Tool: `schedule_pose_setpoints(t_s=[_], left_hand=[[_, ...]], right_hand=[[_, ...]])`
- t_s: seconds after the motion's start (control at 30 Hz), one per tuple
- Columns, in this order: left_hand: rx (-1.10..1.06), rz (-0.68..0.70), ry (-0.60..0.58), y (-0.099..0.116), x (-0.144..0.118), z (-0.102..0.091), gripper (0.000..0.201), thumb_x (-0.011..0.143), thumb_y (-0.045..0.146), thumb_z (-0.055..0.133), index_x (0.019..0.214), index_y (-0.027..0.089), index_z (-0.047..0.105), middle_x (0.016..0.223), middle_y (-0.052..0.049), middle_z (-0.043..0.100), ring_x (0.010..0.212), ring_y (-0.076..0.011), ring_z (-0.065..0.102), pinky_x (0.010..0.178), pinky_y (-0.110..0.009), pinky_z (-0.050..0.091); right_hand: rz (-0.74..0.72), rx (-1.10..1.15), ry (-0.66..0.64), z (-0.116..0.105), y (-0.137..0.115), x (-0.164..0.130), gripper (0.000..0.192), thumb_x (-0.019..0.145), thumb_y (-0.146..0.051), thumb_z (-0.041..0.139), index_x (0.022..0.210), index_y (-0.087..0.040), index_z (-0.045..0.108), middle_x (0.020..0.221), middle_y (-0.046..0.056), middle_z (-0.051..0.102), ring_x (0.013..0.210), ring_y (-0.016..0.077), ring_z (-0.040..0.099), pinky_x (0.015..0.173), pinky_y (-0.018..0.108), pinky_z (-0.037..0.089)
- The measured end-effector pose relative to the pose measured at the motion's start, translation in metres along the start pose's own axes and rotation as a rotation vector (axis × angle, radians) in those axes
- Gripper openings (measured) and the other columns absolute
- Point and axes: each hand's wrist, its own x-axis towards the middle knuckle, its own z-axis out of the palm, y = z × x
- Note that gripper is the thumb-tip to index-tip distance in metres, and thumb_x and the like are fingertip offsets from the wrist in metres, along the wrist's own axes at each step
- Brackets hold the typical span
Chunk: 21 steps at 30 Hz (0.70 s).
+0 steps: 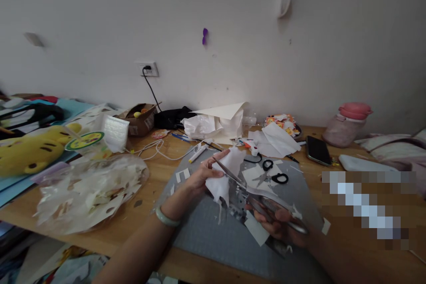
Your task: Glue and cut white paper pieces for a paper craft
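Observation:
Pinched in my left hand is a piece of white fabric or paper whose lower edge hangs in ragged strips. My right hand is closed round the handles of metal scissors. Their blades point up and left, lying across the white piece close to my left fingertips. Under both hands is a grey cutting mat. White paper scraps lie on it, beside and beneath my right hand. A second pair of scissors, black-handled, rests on the mat beyond my right hand.
At left are a clear plastic bag of scraps, a yellow plush toy and a cardboard box. Behind the mat lie white sheets and a glue gun. A phone and a pink-lidded jar are at right.

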Motion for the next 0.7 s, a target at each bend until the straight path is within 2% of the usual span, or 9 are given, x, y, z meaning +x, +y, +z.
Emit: schedule_pose_setpoints(t_s=[0.27, 0.37, 0.57, 0.7], left_hand=[[-0.016, -0.028, -0.016, 0.001, 0.000, -0.001, 0.088, 0.049, 0.004, 0.074, 0.133, 0.018, 0.048, 0.100, -0.008, 0.071, 0.070, -0.0160, 0.065, 0.064, -0.023, 0.048], [-0.021, -0.037, -0.023, 0.003, -0.001, -0.001, 0.087, 0.049, 0.003, 0.073, 0.132, 0.016, 0.049, 0.102, -0.010, 0.070, 0.069, -0.0167, 0.065, 0.063, -0.024, 0.048], [-0.006, -0.034, -0.021, 0.006, -0.004, 0.002, 0.085, 0.048, 0.004, 0.073, 0.129, 0.017, 0.052, 0.109, -0.011, 0.068, 0.073, -0.0173, 0.065, 0.063, -0.023, 0.047], [0.030, -0.018, -0.048, 0.007, -0.006, 0.002, 0.079, 0.050, 0.003, 0.071, 0.126, 0.018, 0.056, 0.112, -0.011, 0.067, 0.080, -0.0196, 0.065, 0.066, -0.023, 0.047]], right_hand=[[0.103, 0.112, 0.025, -0.013, 0.007, 0.000, 0.042, 0.061, -0.037, 0.076, 0.095, -0.016, 0.065, 0.075, -0.002, 0.045, 0.046, -0.0004, 0.022, 0.037, 0.015, 0.013], [0.116, 0.100, 0.058, -0.013, 0.005, -0.001, 0.041, 0.062, -0.036, 0.075, 0.095, -0.015, 0.065, 0.076, -0.002, 0.046, 0.045, -0.0007, 0.025, 0.036, 0.015, 0.013], [0.144, 0.095, 0.035, -0.014, 0.006, -0.001, 0.041, 0.062, -0.035, 0.074, 0.098, -0.017, 0.066, 0.074, -0.003, 0.045, 0.043, -0.0007, 0.025, 0.034, 0.015, 0.013], [0.120, 0.040, 0.039, -0.011, 0.005, -0.001, 0.048, 0.060, -0.045, 0.077, 0.100, -0.019, 0.067, 0.074, -0.004, 0.044, 0.044, -0.0013, 0.024, 0.035, 0.015, 0.013]])
